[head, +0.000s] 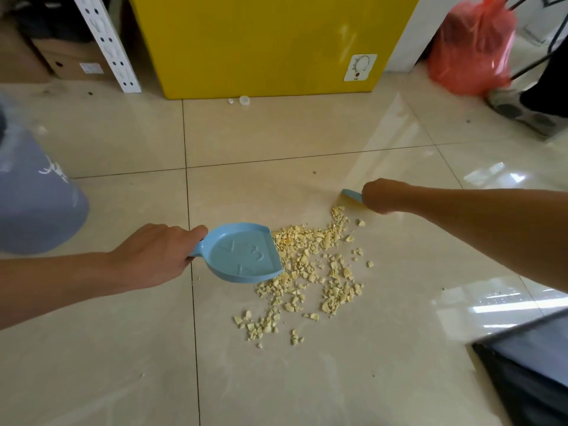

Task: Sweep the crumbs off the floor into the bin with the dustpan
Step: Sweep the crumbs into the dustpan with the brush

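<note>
Pale yellow crumbs (pixel 310 272) lie scattered over the beige floor tiles in the middle of the view. My left hand (pixel 156 253) grips the handle of a light blue dustpan (pixel 246 253), whose open lip touches the left side of the crumb pile. The pan holds nothing. My right hand (pixel 381 195) is closed around a small light blue brush (pixel 352 196) at the far upper right end of the crumbs; its bristles are blurred and mostly hidden by the hand. A grey-blue bin (pixel 33 192) stands at the left edge.
A yellow cabinet (pixel 270 41) and a white perforated shelf post (pixel 107 41) stand at the back. A red plastic bag (pixel 473 47) and someone's shoe (pixel 522 109) are at the back right. A small white cap (pixel 245 100) lies by the cabinet. A dark object (pixel 528 376) fills the lower right corner.
</note>
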